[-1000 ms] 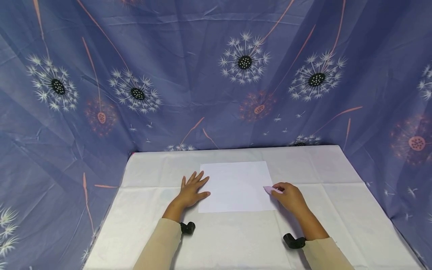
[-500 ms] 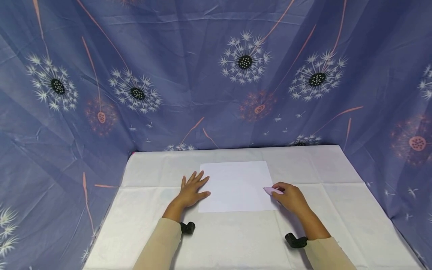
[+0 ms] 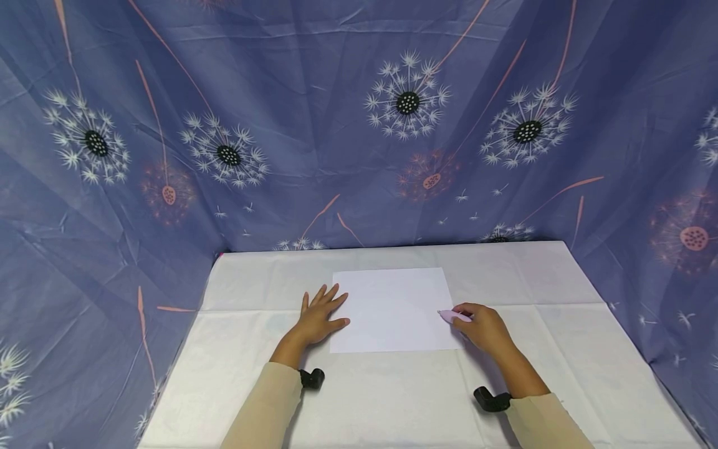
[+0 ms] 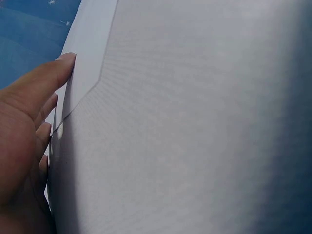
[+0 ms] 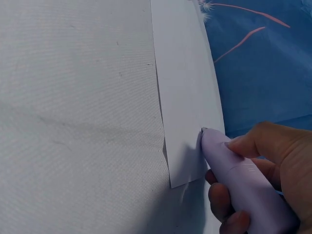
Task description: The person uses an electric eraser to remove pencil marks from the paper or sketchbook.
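Note:
A sheet of white paper (image 3: pixel 392 312) lies flat on the cloth-covered table. My left hand (image 3: pixel 318 320) rests at its left edge, fingers spread and straight, thumb and fingertips on the sheet. At the right edge, my right hand (image 3: pixel 487 325) holds a thick lilac pen-shaped tool (image 5: pixel 243 180) between thumb and fingers. A small grey tip (image 5: pixel 204 129) shows at the tool's tapered front, pointing left over the paper. In the right wrist view the thumb lies along the top of the barrel, and the tool's rear is partly hidden by the hand.
A white cloth (image 3: pixel 387 399) with fold creases covers the table. Behind and on both sides hangs a blue curtain (image 3: pixel 314 125) printed with dandelions. Black camera mounts (image 3: pixel 491 400) sit at both wrists, above the tabletop.
My right hand and wrist have shifted very slightly right, with the lilac tool turning a little in the grip. The left hand and the paper stay where they were.

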{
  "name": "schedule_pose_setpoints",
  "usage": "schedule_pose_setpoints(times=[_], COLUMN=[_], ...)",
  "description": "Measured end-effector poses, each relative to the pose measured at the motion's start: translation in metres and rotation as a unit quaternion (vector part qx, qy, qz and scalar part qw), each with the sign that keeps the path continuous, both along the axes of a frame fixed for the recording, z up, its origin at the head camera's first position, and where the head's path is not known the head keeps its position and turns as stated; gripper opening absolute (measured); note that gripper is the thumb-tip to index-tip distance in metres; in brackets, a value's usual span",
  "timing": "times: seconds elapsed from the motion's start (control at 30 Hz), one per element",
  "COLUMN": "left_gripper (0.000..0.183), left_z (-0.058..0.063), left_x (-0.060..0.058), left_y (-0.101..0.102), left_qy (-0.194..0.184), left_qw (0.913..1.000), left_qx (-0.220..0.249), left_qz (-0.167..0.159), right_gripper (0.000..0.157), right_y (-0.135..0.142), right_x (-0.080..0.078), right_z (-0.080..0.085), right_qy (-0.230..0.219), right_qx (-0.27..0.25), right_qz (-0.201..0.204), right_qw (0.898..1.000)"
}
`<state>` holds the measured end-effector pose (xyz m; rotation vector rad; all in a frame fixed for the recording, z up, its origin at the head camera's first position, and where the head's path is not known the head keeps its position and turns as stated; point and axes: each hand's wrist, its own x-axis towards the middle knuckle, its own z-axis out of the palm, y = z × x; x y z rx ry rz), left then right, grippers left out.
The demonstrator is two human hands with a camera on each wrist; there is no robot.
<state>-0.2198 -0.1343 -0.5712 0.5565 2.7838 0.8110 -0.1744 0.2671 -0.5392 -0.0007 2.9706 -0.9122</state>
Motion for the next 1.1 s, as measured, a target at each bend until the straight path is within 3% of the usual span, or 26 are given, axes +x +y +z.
schedule_pose_setpoints(times=[1.1], left_gripper=[0.067], left_z=[-0.0021], left_x=[-0.0005], left_y=[-0.0013], left_qy=[0.003], left_qw=[0.9999], left_qx=[0.011], left_qz=[-0.003], right_gripper=[0.027], right_y=[-0.0051], right_x=[-0.0037], right_z=[0.0031], right_qy=[0.012], right_qx=[0.004], right_qz=[0.009], right_qw=[1.0])
